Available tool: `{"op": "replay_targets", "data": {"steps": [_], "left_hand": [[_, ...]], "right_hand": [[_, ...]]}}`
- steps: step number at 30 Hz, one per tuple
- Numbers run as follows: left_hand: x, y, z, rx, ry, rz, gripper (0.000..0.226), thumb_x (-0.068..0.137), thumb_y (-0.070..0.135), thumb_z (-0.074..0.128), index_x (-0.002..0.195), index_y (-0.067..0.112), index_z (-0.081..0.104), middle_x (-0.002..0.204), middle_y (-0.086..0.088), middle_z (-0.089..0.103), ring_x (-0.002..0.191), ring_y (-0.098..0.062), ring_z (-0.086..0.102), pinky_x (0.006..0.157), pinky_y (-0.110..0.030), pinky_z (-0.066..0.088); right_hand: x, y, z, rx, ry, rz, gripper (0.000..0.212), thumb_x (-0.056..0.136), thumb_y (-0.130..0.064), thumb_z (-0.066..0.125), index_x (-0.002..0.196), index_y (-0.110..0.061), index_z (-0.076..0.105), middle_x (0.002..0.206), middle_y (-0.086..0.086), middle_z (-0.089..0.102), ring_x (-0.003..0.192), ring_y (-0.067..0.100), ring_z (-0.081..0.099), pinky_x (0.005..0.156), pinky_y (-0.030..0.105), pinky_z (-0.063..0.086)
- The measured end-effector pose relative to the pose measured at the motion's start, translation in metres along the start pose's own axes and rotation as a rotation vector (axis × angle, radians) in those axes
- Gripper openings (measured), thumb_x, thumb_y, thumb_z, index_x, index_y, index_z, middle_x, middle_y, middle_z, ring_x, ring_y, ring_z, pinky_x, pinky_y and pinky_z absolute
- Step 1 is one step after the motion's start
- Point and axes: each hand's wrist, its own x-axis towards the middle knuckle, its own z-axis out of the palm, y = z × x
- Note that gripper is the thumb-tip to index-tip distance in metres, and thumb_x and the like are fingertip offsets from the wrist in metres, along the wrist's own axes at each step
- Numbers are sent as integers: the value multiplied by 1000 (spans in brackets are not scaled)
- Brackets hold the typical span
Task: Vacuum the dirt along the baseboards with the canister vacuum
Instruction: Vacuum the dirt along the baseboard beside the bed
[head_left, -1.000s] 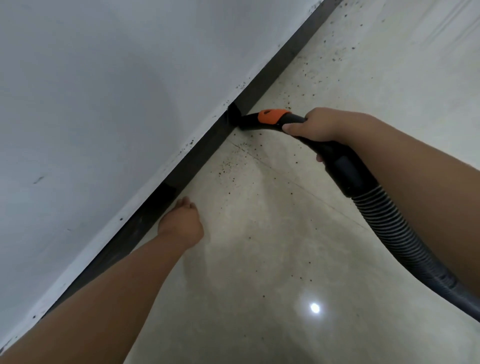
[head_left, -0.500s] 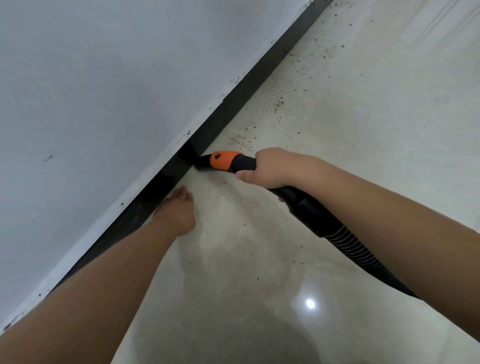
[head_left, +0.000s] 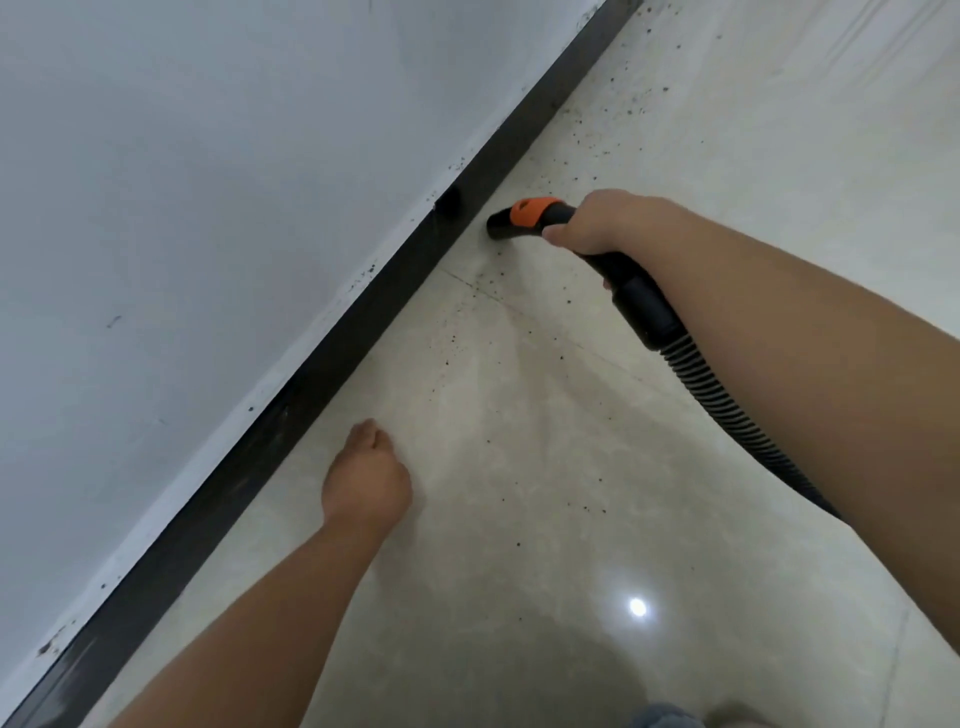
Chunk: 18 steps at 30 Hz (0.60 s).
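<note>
At six o'clock the floor is largely cleared, with few specks left; the left hand, fingers loosely curled and grasping nothing, is rested there beside the baseboard. Toward one o'clock the vacuum nozzle is gripped by the right hand, just beside the baseboard. Beyond, scattered dirt is judged still unvacuumed; no container is seen.

From my remote feed: a pale blue-grey wall fills the upper left of the frame, edged by a black baseboard. The glossy cream floor carries dark brown specks. The vacuum nozzle is black with an orange collar; its ribbed hose is black.
</note>
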Motion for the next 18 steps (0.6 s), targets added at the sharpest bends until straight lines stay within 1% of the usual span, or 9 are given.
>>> {"op": "replay_targets", "data": {"steps": [2, 4, 6, 9, 11, 12, 14, 15, 18], "left_hand": [[1, -3, -3, 8, 26, -8, 49, 98, 13, 32, 143, -3, 29, 153, -14, 26, 142, -19, 25, 113, -22, 21], [1, -9, -5, 27, 22, -10, 49, 98, 14, 31, 145, -1, 27, 155, -11, 21, 144, -17, 20, 114, -22, 20], [0, -14, -7, 62, -45, -6, 50, 100, 15, 30, 147, 1, 22, 157, -10, 14, 146, -16, 14, 115, -22, 17], [3, -18, -13, 108, -232, 43, 54, 101, 15, 28, 149, -1, 8, 159, -10, -1, 147, -17, 2, 118, -24, 11], [10, -19, -21, 141, -308, 74, 55, 101, 14, 27, 149, -2, 4, 158, -11, -6, 147, -19, -1, 119, -27, 11], [13, -19, -25, 151, -329, 80, 55, 101, 14, 27, 149, -2, 4, 158, -11, -7, 147, -20, -2, 119, -29, 14], [16, -18, -29, 163, -358, 72, 57, 101, 14, 27, 149, -3, 1, 158, -10, -10, 147, -20, -4, 119, -33, 18], [16, -17, -29, 167, -365, 59, 58, 101, 14, 26, 148, -4, -2, 158, -11, -12, 147, -21, -6, 119, -34, 19], [12, -16, -23, 141, -361, 28, 61, 101, 14, 27, 146, -8, -9, 157, -14, -15, 147, -22, -8, 119, -32, 18]], "right_hand": [[5, 0, -3, 7, 7, 19, 51, 98, -38, 39, 132, -1, 40, 110, 18, 50, 89, 26, 47, 66, 33, 39], [8, 0, -5, 2, 17, 29, 52, 99, -37, 38, 136, -1, 37, 125, 20, 50, 92, 27, 47, 69, 33, 38], [9, 1, -7, 7, 32, 35, 52, 99, -35, 37, 138, -1, 34, 130, 20, 47, 97, 29, 48, 72, 32, 37], [13, 4, -9, 29, 75, 45, 48, 100, -29, 35, 138, 1, 35, 125, 21, 48, 94, 27, 44, 74, 32, 38], [17, 8, -11, 47, 101, 65, 48, 100, -29, 35, 138, 2, 35, 127, 22, 48, 99, 30, 48, 87, 34, 41], [20, 11, -12, 53, 113, 77, 49, 100, -30, 36, 137, 2, 35, 122, 22, 49, 99, 31, 49, 91, 34, 40], [25, 14, -14, 57, 147, 106, 49, 98, -33, 40, 132, 2, 40, 105, 18, 47, 93, 30, 49, 82, 33, 40], [26, 13, -14, 62, 148, 113, 49, 97, -35, 42, 129, 2, 42, 100, 16, 46, 89, 29, 49, 78, 32, 39], [19, 7, -10, 83, 52, 97, 47, 94, -42, 45, 119, -2, 44, 90, 17, 54, 77, 31, 57, 76, 36, 47]]}}
